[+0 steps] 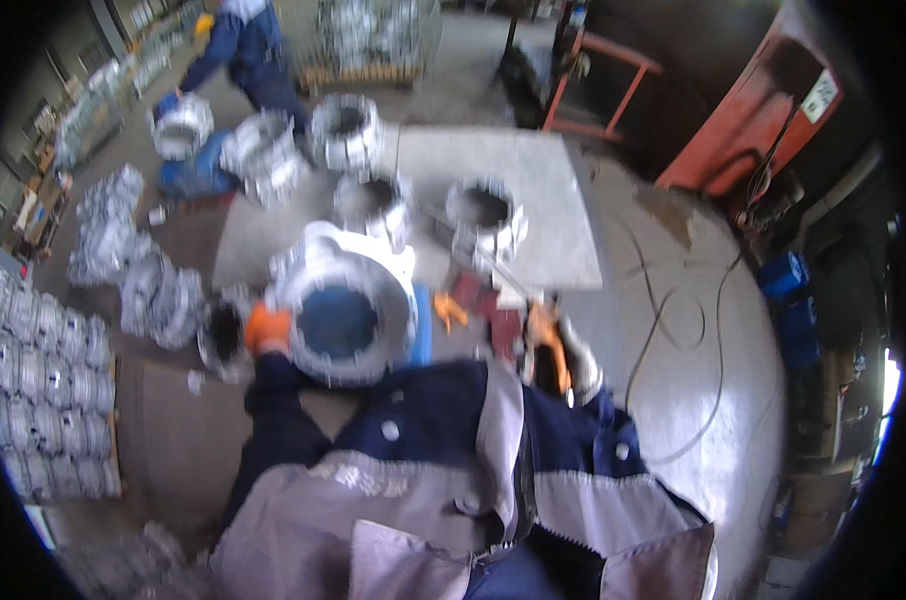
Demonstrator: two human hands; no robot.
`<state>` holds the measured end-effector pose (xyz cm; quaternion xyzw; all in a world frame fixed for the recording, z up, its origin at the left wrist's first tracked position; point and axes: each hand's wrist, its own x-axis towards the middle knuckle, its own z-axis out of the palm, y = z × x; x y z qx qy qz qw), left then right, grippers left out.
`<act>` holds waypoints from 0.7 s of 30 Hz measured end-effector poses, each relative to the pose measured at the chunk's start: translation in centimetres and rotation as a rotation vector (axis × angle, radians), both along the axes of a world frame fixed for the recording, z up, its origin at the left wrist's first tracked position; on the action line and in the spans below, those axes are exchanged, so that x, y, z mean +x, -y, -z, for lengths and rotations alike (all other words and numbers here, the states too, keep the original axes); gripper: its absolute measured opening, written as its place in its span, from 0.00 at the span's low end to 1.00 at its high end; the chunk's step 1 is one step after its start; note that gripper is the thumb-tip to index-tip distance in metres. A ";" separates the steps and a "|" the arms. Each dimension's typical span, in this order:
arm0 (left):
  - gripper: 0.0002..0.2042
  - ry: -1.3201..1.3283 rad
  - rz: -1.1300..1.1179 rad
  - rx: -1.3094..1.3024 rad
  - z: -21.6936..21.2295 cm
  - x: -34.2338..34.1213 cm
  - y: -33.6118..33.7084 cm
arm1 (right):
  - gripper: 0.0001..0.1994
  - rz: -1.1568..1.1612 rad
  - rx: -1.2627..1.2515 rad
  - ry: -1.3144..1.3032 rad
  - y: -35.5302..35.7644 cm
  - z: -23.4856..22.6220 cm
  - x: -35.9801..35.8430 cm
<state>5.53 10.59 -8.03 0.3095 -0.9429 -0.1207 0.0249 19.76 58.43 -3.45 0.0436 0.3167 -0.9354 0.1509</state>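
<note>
1. Centrally, one large silver ring casting (398,300) sits just in front of the person; blue shows through its opening.
2. Left hand (268,328), orange-gloved: touches the casting's left side; I cannot tell whether its fingers grip or merely rest.
3. Right hand (569,352), gloved in orange and whitish: stands apart, right of the casting; blur hides how its fingers are set.
4. Slender rod (505,272): slants away, its near end at the right hand.
5. Orange item (450,312), blurred: lies between casting and right hand.
6. Smaller castings (493,243): stand beyond, some on a pale sheet (560,215).
7. Co-worker (253,60) in dark blue: leans near castings, upper left.
8. Stacked castings (43,380): fill the far left.
9. Red cabinet (718,130): upper right.
</note>
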 end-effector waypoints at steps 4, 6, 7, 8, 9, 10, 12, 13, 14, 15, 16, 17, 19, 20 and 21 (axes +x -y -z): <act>0.19 -0.045 0.093 -0.067 -4.1 0.9 -4.0 | 0.28 -0.218 -0.115 0.062 -1.0 -2.2 -0.5; 0.18 -0.001 0.106 -0.037 -6.1 1.2 -5.7 | 0.28 -0.198 0.060 0.120 -1.2 -3.8 -1.1; 0.18 -0.014 0.139 -0.054 -6.9 1.3 -6.7 | 0.28 -0.169 0.237 0.194 -1.6 -4.9 -1.4; 0.17 -0.024 0.185 -0.061 -7.5 1.2 -7.5 | 0.29 -0.241 0.180 0.126 -1.9 -6.0 -1.3; 0.17 -0.004 0.198 -0.064 -8.0 1.1 -8.3 | 0.29 -0.298 0.160 0.095 -2.4 -7.1 -1.2; 0.17 -0.001 0.218 -0.077 -8.3 0.9 -9.1 | 0.30 -0.334 0.194 0.066 -2.7 -8.0 -1.4; 0.16 -0.007 0.283 -0.109 -8.7 0.7 -10.5 | 0.31 -0.287 0.400 0.063 -3.2 -9.5 -1.3; 0.16 -0.032 0.334 -0.127 -8.7 0.6 -11.3 | 0.32 -0.275 0.485 0.050 -3.4 -10.0 -1.2; 0.16 -0.043 0.376 -0.144 -8.7 0.6 -12.0 | 0.32 -0.287 0.511 0.025 -3.3 -10.3 -1.2; 0.16 -0.045 0.416 -0.157 -8.8 0.7 -12.6 | 0.32 -0.293 0.546 0.002 -3.2 -10.5 -1.1; 0.16 -0.050 0.434 -0.165 -8.8 1.0 -13.3 | 0.33 -0.298 0.580 -0.026 -3.1 -10.7 -1.3; 0.16 -0.048 0.447 -0.146 -8.8 1.3 -13.9 | 0.34 -0.333 0.618 -0.042 -3.0 -10.8 -1.4; 0.16 -0.067 0.475 -0.118 -8.7 2.3 -15.4 | 0.35 -0.388 0.714 -0.055 -3.1 -11.3 -1.8; 0.14 -0.130 0.515 -0.152 -8.7 2.9 -15.9 | 0.36 -0.428 0.769 -0.081 -3.1 -11.5 -1.9; 0.14 -0.162 0.532 -0.152 -8.7 3.3 -16.4 | 0.35 -0.445 0.799 -0.114 -3.0 -11.7 -2.0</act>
